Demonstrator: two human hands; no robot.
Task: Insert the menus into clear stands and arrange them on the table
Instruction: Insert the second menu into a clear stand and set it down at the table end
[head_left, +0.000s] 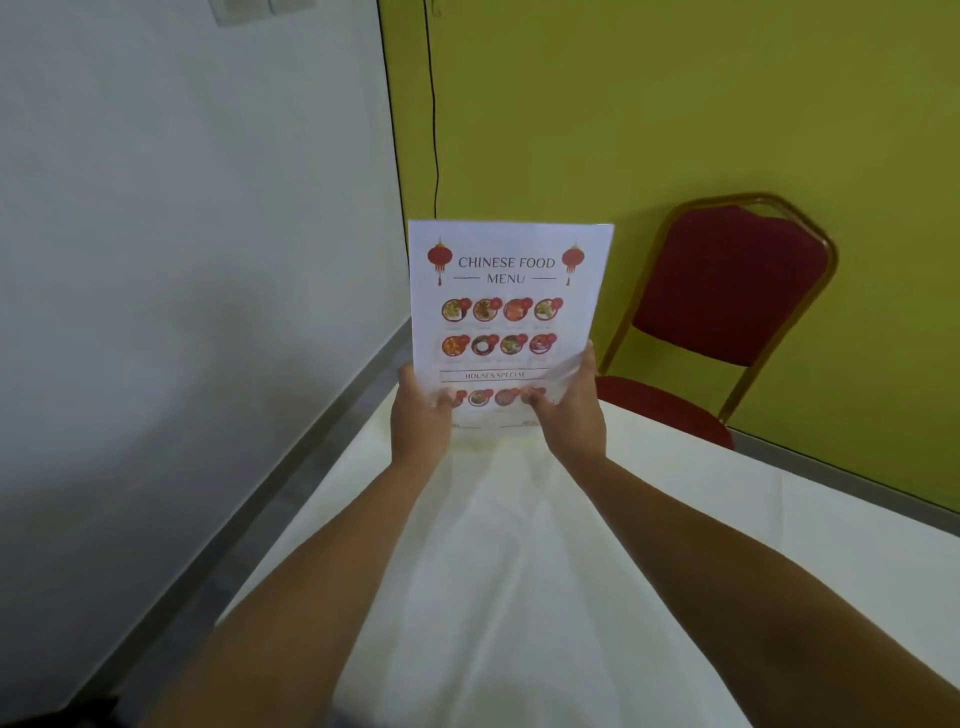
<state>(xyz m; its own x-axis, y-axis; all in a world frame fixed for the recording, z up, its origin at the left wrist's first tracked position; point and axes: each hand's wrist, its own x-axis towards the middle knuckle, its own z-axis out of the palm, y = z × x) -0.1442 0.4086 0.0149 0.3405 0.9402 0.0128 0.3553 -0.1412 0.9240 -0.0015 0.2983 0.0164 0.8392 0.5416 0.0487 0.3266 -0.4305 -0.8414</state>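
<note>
A white "Chinese Food Menu" sheet (506, 301) with red lanterns and rows of dish pictures stands upright above the far end of the table. It appears to sit in a clear stand, whose glossy edge shows near the lower right corner. My left hand (421, 415) grips the lower left edge, thumb on the front. My right hand (569, 410) grips the lower right edge, thumb over the bottom pictures. The bottom of the menu is partly hidden by my fingers.
A table with a white cloth (519, 571) runs from me toward the far corner. A red padded chair with a gold frame (727, 312) stands at the table's far right. A white wall is left, a yellow-green wall behind, with a black cable (434, 156).
</note>
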